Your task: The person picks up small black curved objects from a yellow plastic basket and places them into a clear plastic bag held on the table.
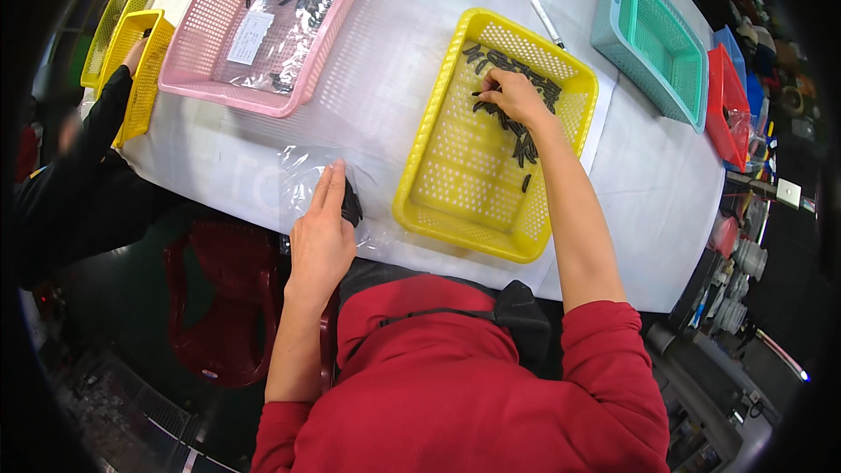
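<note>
My right hand (519,98) reaches into a yellow perforated basket (409,177), its fingers pinched together among small, slim black pieces (526,151). Dark bits show at its fingertips; their exact kind is too small to tell. My left hand (323,232) lies with fingers stretched out over a clear plastic bag (299,166) near the table's front edge. A cluster of black pieces (352,205) shows beside and partly under those fingers. Whether this cluster is inside the bag, I cannot tell.
At the far left stands a pink basket (289,105) with more black pieces and a labelled clear bag (251,38). A marker (548,23) lies behind the yellow basket. Blue-green baskets (607,22) and a red bin (725,105) are at right. Another person's hand (134,56) touches a yellow basket.
</note>
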Motion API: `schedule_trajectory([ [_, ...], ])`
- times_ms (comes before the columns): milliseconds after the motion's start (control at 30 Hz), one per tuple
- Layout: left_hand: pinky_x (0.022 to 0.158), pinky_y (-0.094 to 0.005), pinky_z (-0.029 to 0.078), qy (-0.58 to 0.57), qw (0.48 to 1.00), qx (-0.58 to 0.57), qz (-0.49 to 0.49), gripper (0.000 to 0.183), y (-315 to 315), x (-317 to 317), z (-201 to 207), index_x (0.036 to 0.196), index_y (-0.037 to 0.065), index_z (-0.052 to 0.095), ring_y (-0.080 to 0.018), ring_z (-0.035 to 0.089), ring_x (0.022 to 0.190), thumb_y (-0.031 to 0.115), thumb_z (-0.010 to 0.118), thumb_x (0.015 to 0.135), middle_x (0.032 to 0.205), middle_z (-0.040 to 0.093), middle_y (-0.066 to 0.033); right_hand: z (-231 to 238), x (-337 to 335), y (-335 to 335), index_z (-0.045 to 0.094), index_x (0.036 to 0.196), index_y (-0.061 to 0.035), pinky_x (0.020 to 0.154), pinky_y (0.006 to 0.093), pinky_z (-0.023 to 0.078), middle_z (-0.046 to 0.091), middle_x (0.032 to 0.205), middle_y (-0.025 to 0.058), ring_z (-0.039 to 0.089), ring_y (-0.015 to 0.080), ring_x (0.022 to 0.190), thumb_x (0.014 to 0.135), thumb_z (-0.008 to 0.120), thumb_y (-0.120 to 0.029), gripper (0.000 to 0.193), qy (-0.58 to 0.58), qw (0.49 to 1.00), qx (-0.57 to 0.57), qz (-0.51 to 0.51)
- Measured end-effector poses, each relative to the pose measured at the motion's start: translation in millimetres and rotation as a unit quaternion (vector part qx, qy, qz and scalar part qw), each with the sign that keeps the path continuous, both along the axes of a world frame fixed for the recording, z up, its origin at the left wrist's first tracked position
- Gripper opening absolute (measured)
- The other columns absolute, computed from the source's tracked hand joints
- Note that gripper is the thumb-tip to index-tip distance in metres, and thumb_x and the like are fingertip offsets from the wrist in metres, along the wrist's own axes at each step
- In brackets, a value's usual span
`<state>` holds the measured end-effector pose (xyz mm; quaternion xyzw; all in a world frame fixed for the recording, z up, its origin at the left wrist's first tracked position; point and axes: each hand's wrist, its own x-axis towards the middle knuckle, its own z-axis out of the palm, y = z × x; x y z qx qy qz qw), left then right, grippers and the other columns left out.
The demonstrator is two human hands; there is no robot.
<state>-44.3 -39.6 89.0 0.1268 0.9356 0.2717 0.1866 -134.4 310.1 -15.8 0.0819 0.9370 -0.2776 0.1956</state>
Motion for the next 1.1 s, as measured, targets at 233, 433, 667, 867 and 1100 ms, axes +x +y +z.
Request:
schedule_trajectory([
  [233, 0.081, -0.0363, 0.048, 0.039, 0.997, 0.069, 0.01, 0.07, 12.7, -19.1, 27.3, 0.14, 0.005, 0.039, -0.0384, 0.054, 0.115, -0.013, 0.046, 0.073, 0.138, 0.044, -0.0229, -4.8, 10.0, -1.1, 0.062, 0.095, -0.0085, 0.076, 0.0411, 0.05, 0.064, 0.096, 0.0096, 0.062, 0.0293, 0.092, 0.075, 0.072, -0.015, 0.023, 0.038, 0.985, 0.114, 0.127],
  [433, 0.077, -0.0448, 0.05, 0.109, 0.991, 0.062, -0.044, 0.07, 17.4, -30.6, 5.7, 0.14, 0.004, 0.036, -0.0412, 0.06, 0.096, -0.007, 0.049, 0.073, 0.138, 0.043, -0.0223, -5.4, 13.7, -5.8, 0.061, 0.092, -0.0077, 0.075, 0.0421, 0.05, 0.061, 0.091, 0.0112, 0.062, 0.0309, 0.091, 0.075, 0.072, -0.017, 0.023, 0.064, 0.972, 0.164, 0.158],
  [667, 0.095, -0.0391, 0.044, 0.04, 0.997, 0.072, 0.006, 0.066, 19.6, -26.5, 0.0, 0.138, 0.001, 0.04, -0.0374, 0.044, 0.125, -0.011, 0.045, 0.073, 0.138, 0.044, -0.0218, 67.5, 48.3, -63.2, 0.059, 0.087, -0.0018, 0.066, 0.0331, 0.048, 0.064, 0.079, 0.0105, 0.062, 0.0223, 0.072, 0.078, 0.072, -0.014, 0.02, 0.097, 0.97, -0.212, -0.062],
  [867, 0.094, -0.04, 0.044, 0.052, 0.996, 0.078, -0.011, 0.068, 25.5, -28.6, 0.6, 0.139, 0.002, 0.039, -0.0394, 0.046, 0.123, -0.011, 0.046, 0.072, 0.137, 0.043, -0.0235, 107.5, 83.7, -159.3, 0.06, 0.086, -0.0047, 0.065, 0.0313, 0.049, 0.062, 0.083, 0.0086, 0.062, 0.0219, 0.07, 0.078, 0.07, -0.011, 0.014, 0.168, 0.96, -0.22, 0.046],
  [1100, 0.09, -0.0408, 0.045, 0.041, 0.997, 0.064, -0.004, 0.07, 19.4, -25.0, 3.3, 0.14, 0.004, 0.037, -0.0395, 0.048, 0.12, -0.011, 0.046, 0.072, 0.139, 0.043, -0.0228, 29.3, 19.5, -69.7, 0.063, 0.099, -0.009, 0.073, 0.0402, 0.05, 0.06, 0.098, 0.0088, 0.063, 0.0287, 0.085, 0.086, 0.056, -0.011, 0.015, 0.308, 0.949, -0.006, -0.07],
])
